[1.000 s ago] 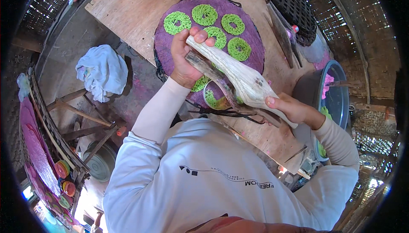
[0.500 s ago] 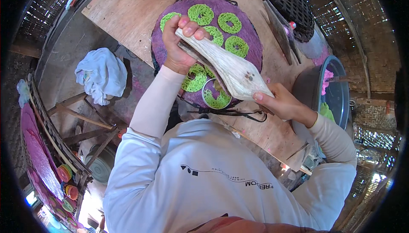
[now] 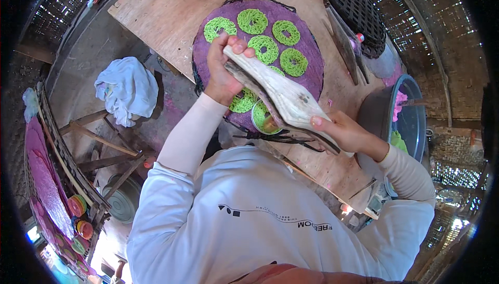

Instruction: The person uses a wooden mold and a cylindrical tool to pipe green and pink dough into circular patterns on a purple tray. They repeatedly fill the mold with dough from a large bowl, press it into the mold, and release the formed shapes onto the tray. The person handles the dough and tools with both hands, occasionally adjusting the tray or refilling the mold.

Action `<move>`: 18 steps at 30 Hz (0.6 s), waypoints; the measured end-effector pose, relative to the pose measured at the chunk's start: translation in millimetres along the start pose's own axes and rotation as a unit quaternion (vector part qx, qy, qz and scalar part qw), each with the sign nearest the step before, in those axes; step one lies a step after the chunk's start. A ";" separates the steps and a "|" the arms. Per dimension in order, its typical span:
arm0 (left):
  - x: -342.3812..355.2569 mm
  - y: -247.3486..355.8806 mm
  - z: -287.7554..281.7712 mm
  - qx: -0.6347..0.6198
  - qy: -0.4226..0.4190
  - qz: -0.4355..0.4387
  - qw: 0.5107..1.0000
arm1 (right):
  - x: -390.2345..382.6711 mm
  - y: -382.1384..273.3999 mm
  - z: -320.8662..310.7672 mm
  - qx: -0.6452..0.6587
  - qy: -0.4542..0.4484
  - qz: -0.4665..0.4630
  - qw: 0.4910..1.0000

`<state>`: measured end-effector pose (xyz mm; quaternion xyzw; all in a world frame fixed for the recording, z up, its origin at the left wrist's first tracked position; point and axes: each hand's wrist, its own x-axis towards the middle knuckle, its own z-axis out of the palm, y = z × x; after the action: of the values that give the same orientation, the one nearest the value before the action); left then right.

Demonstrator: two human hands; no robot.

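A long pale wooden tool (image 3: 283,89) with a darker piece along its underside lies diagonally across my view, held in both hands. My left hand (image 3: 221,73) wraps round its upper left end, fingers curled over the top. My right hand (image 3: 343,130) grips the lower right end, thumb on top. Below the tool is a round purple board (image 3: 312,42) bearing several lacy green rings (image 3: 252,21), with dark cords at its edges. A metal ring (image 3: 255,123) sits near the board's front, partly hidden under the tool, with green strands inside.
The plywood table (image 3: 143,11) holds the board, dark blades (image 3: 343,50) and a black woven tray (image 3: 353,11). A large tub (image 3: 408,128) with pink and green material stands right. White cloth (image 3: 125,89) is at left, near a rack of purple sheets (image 3: 47,180). Bamboo walls (image 3: 447,76) surround the space.
The tool and both hands rose up and leftward half a second ago, then came back down and rightward. The grip of both hands stays on the tool.
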<state>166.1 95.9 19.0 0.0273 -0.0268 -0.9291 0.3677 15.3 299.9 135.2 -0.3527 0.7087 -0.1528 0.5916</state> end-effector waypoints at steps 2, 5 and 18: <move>0.9 -5.4 7.5 0.021 0.001 -0.010 1.000 | -8.5 0.9 -7.3 0.026 -0.002 0.017 1.000; -1.0 -7.6 30.4 0.058 -0.057 -0.064 0.995 | -28.2 9.0 -16.1 0.041 0.014 -0.009 0.999; -37.3 -46.3 85.0 0.631 -0.234 0.003 0.739 | -18.9 18.2 4.4 0.354 0.033 -0.214 0.910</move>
<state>155.7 157.6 101.6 0.0348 -0.6925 -0.6754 0.2511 14.7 326.5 136.4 -0.2577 0.5346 -0.5284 0.6071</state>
